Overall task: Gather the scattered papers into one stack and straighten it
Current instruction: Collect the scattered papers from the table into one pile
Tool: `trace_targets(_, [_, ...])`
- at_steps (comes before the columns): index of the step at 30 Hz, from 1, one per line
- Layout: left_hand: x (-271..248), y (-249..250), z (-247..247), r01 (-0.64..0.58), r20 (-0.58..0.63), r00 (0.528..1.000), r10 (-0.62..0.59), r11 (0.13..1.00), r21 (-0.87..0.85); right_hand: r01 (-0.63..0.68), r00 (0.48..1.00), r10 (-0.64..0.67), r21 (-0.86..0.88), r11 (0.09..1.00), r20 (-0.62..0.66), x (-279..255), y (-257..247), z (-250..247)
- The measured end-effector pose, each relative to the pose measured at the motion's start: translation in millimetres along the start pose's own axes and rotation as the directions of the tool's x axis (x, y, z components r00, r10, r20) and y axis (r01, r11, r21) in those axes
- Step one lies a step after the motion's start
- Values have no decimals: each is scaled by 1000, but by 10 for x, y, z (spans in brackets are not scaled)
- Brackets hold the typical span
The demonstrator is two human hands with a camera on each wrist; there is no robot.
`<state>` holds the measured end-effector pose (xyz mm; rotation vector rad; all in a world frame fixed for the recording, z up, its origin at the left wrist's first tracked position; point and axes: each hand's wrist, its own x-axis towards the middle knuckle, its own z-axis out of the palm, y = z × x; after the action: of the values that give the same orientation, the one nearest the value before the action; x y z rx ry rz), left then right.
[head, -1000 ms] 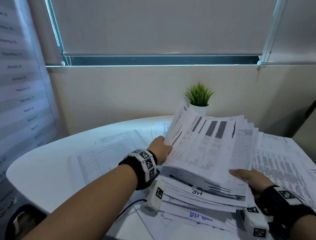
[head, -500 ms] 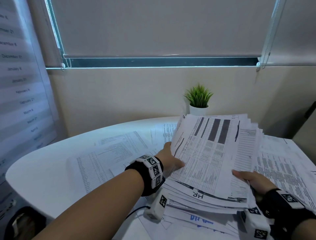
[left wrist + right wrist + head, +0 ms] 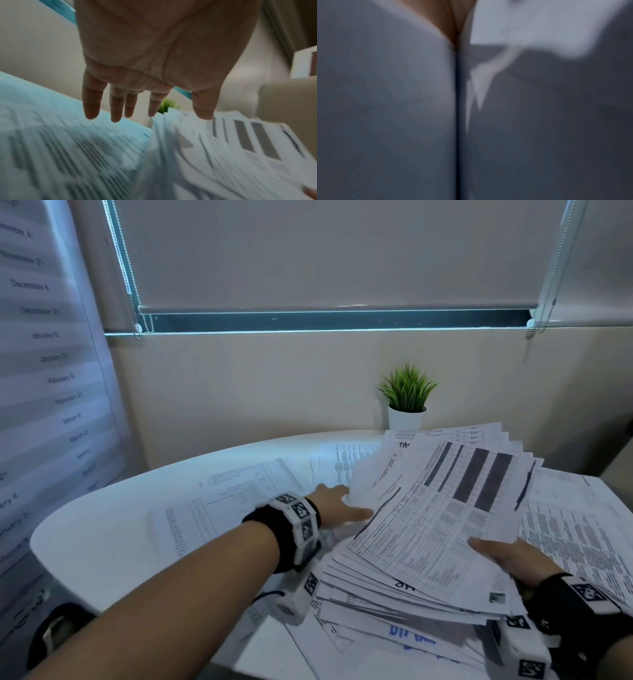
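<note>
A thick, fanned stack of printed papers [image 3: 428,525] lies at the right of the white table [image 3: 102,525]. My right hand [image 3: 507,556] grips its near right edge, thumb on top and fingers hidden beneath. The right wrist view shows only blurred paper [image 3: 385,108] up close and a sliver of skin. My left hand [image 3: 339,505] is flat with straight fingers just left of the stack, thumb at its edge. In the left wrist view the left hand [image 3: 154,83] hovers over loose sheets [image 3: 68,148], holding nothing. Loose printed sheets [image 3: 233,501] lie flat to the left.
A small potted plant [image 3: 406,402] stands at the table's back edge behind the stack. Another sheet [image 3: 342,463] lies behind my left hand, and more pages [image 3: 575,525] spread to the right. A wall and window blind are close behind the table.
The stack's raised left side has come down flat. My left hand has let go of that edge, straightened its fingers and slid forward beside the stack. My right hand keeps its grip.
</note>
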<state>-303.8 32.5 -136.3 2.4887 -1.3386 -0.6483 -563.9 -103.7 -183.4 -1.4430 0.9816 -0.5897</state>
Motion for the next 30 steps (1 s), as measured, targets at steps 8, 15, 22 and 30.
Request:
trace_targets(8, [-307,-1382,-680,466,-214,878,-428,867,178,-45,999,45,37,998,15,12,11,15])
trace_targets(15, [-677,-2093,-796,686,-195,704,-683,725,-63,-20,1000,19,35,999,11,-62,-38,55])
trace_targets(22, [-438,-2152,-727,434,-255,760,-597,760,-484,-17,1000,17,39,999,7,-93,-69,52])
trace_targets(30, [-378,-2062,-699,348,-355,772,-527,818,-458,-24,999,23,30,999,30,-116,-93,83])
